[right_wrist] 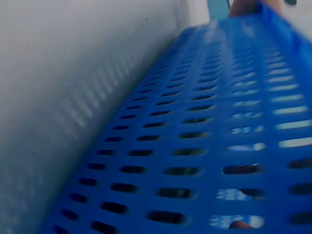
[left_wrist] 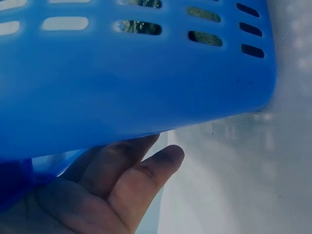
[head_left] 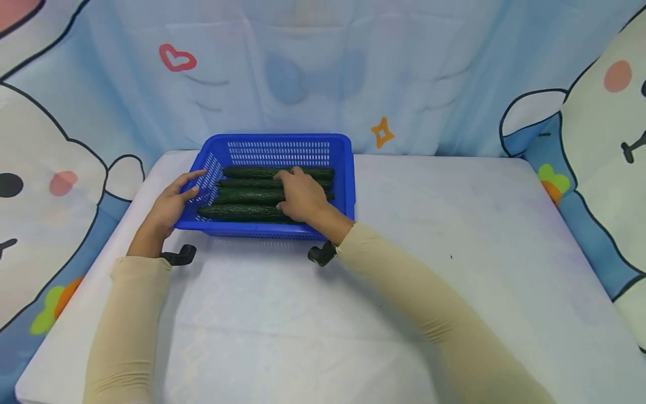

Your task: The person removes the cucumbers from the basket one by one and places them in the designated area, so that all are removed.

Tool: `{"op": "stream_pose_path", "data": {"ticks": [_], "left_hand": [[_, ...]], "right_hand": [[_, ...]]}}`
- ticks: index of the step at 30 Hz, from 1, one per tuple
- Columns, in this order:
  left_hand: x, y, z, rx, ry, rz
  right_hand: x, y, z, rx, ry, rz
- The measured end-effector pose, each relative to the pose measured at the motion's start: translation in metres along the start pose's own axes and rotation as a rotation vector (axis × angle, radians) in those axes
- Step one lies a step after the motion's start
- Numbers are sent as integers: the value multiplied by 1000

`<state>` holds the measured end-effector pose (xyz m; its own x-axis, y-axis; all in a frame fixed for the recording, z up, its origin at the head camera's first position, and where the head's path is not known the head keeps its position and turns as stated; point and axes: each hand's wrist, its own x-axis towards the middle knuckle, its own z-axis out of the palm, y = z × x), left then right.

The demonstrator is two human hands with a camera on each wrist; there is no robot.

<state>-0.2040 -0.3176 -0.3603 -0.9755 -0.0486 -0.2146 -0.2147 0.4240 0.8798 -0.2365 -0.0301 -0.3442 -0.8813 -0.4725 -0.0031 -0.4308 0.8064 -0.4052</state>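
Cucumbers (head_left: pixel 248 196) lie side by side in a blue basket (head_left: pixel 252 226) on the counter (head_left: pixel 454 224). The left hand (head_left: pixel 168 210) clasps the basket; the right hand (head_left: pixel 305 197) spreads its fingers over the cucumbers, any grip unclear.

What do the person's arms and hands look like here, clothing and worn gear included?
The left sleeve and right sleeve are plain beige, long and close-fitting, creased further up the arm. The left hand and right hand wear no gloves. A curved black piece shows at the left wrist and another at the right.
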Motion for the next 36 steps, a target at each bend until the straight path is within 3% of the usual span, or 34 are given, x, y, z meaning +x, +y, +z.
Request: {"op": "stream_pose_path", "data": {"ticks": [4, 12, 18, 23, 36], "left_hand": [[1, -2, 1, 15, 5, -2], [-2, -3, -2, 29, 31, -26], [-3, 0, 0, 37, 33, -15], [-4, 2, 4, 13, 25, -18], [-5, 1, 4, 9, 35, -24]], "right_hand": [[9, 3, 7, -44, -38, 85], [18, 4, 10, -54, -36, 145], [15, 6, 9, -56, -103, 196], [11, 7, 8, -98, -159, 201], [10, 7, 8, -85, -155, 176]]}}
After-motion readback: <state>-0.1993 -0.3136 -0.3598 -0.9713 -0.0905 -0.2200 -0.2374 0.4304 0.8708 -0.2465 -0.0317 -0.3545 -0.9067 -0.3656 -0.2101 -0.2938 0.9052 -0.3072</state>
